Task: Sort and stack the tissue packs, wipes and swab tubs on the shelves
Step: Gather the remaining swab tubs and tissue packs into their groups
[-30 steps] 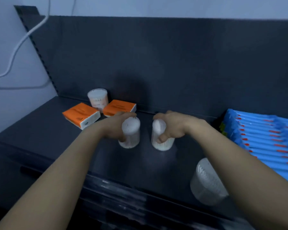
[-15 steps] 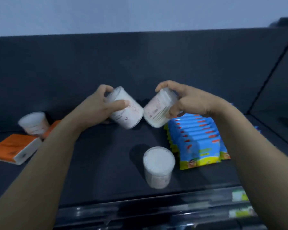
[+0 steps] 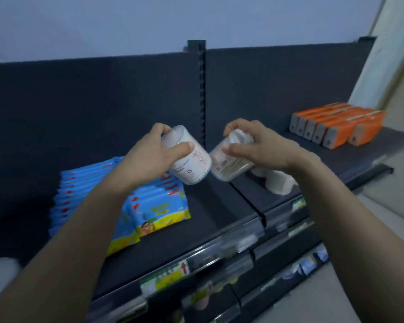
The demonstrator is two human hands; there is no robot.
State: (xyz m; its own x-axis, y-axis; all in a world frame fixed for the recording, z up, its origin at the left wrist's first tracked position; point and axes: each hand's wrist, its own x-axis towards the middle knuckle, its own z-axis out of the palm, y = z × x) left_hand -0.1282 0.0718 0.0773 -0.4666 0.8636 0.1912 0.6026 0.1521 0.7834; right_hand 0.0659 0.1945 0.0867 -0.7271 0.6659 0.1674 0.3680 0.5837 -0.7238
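Note:
My left hand [image 3: 149, 157] grips a white swab tub [image 3: 191, 165], tilted, above the dark shelf [image 3: 210, 220]. My right hand [image 3: 261, 145] grips a second clear swab tub [image 3: 229, 167], also tilted; the two tubs nearly touch at their bottoms. Under my right forearm, more swab tubs [image 3: 278, 181] lie on the right shelf section, partly hidden. A row of blue wipe packs [image 3: 154, 206] stands on the shelf below my left arm. Orange tissue packs [image 3: 336, 124] are lined up at the far right of the shelf.
A slotted upright post [image 3: 200, 89] splits the dark back panel into two sections. Price-label strips [image 3: 168, 276] run along the shelf's front edge, with lower shelves beneath. A blurred white object [image 3: 0, 273] shows at the left edge. A pale wall stands at the right.
Both hands have carried their tubs to the right, past the wipe packs to the shelf divider. The view swung right: the orange tissue row came in, the lone tub and left packs went out.

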